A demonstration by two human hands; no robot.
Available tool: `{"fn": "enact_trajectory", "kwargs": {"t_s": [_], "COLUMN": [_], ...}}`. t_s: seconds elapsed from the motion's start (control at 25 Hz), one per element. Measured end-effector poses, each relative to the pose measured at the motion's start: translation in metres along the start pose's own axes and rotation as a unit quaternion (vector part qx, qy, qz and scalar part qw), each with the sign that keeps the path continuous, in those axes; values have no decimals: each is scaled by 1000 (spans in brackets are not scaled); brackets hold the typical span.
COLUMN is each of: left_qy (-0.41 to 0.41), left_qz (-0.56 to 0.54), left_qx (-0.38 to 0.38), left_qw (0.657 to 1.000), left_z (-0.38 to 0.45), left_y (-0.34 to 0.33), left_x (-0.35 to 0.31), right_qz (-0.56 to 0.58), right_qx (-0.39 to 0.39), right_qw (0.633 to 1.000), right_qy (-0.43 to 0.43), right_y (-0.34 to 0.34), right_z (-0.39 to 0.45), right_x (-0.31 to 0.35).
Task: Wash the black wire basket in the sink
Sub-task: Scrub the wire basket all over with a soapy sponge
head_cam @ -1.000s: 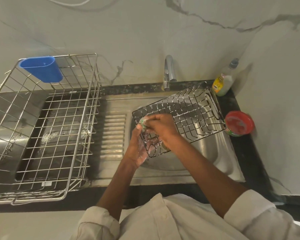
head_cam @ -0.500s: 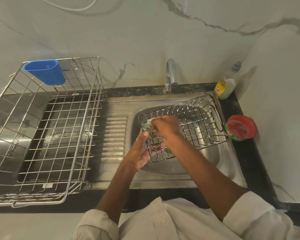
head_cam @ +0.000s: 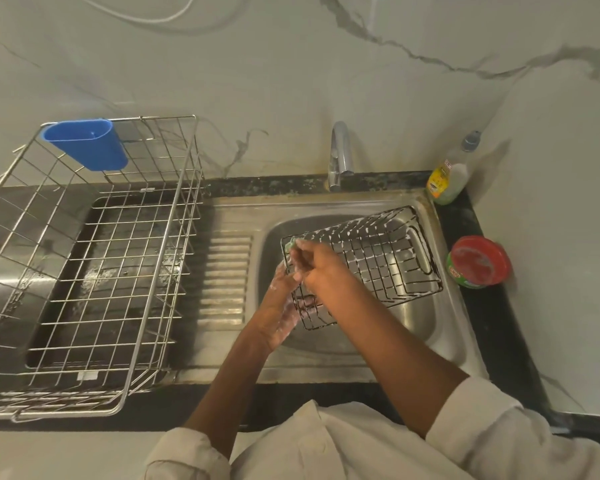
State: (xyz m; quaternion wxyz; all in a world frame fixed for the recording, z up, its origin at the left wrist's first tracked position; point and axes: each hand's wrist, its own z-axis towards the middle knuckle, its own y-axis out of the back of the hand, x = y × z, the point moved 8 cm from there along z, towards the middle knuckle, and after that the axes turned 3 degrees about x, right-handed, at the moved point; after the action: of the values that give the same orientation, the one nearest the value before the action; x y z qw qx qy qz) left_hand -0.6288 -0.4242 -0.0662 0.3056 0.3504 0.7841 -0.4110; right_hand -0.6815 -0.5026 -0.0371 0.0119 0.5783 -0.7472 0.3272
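The black wire basket (head_cam: 371, 261) fills most of the steel sink bowl (head_cam: 413, 327); bare steel shows at its near side, and the ribbed drainboard (head_cam: 227, 275) left of it lies bare.

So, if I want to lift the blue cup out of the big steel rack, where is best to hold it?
Probably pinch the blue cup by its open top rim, coming from above. It hangs on the steel rack at the far left corner, so wires block its lower sides.

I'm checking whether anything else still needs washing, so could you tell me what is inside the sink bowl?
Only the soapy black wire basket lies in the sink, held by the left hand and scrubbed by the right hand. The bowl's floor beneath them is hidden.
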Motion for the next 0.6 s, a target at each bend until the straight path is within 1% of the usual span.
{"fn": "enact_trajectory", "kwargs": {"t_s": [0.12, 0.2, 0.28, 0.36, 0.6], "left_qy": [-12, -13, -10, -9, -18], "left_qz": [12, -7, -25, -23, -6], "left_qx": [2, -1, -1, 5, 14], "left_qw": [1000, 1000, 1000, 1000, 1000], "left_z": [2, 1, 2, 5, 7], "left_y": [-1, -1, 1, 4, 2], "left_x": [-7, -9, -6, -4, -7], "right_qz": [70, 75, 75, 91, 74], "right_qx": [57, 56, 57, 68, 112], "right_qw": [996, 996, 995, 993, 991], "right_qy": [-11, -8, 13, 14, -3], "right_y": [4, 13, 18, 17, 19], "right_z": [-13, -18, -16, -12, -17], "right_x": [2, 8, 19, 24, 32]}}
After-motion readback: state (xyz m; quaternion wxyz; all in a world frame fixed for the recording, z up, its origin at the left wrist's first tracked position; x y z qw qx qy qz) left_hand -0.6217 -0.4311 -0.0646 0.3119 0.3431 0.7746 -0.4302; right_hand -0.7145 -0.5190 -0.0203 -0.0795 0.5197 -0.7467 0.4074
